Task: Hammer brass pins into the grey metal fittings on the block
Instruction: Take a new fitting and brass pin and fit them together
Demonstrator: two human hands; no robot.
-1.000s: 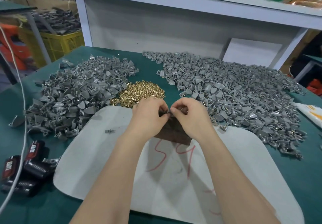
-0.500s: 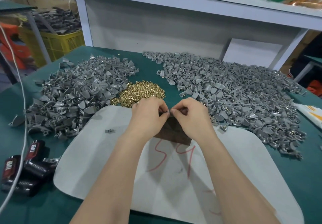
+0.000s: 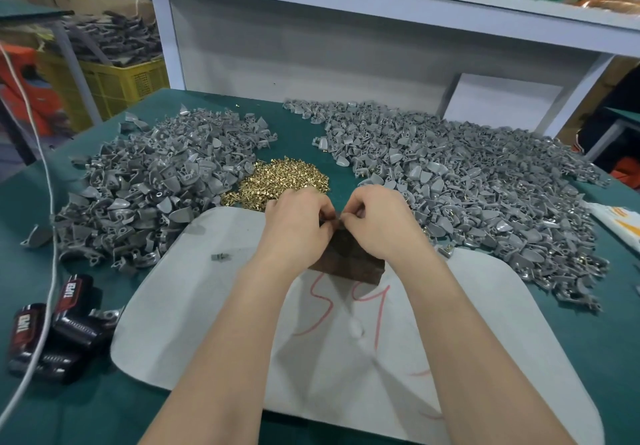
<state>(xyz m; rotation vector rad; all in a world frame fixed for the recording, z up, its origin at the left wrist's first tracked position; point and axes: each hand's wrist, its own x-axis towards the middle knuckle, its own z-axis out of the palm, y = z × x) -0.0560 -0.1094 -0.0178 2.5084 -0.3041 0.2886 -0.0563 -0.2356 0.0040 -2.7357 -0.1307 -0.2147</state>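
Left hand (image 3: 298,228) and right hand (image 3: 379,226), each grip closed in a fingertip pinch, share one small grey metal fitting (image 3: 333,219) between them, at the far end of the dark brown rectangular block (image 3: 349,263) on the pale mat (image 3: 207,306); long axis indiscernible, neither hand nearer.

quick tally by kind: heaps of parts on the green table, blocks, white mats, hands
grey fitting heaps: 2
brass pin heap: 1
dark block: 1
white mat: 1
hands: 2
total: 7
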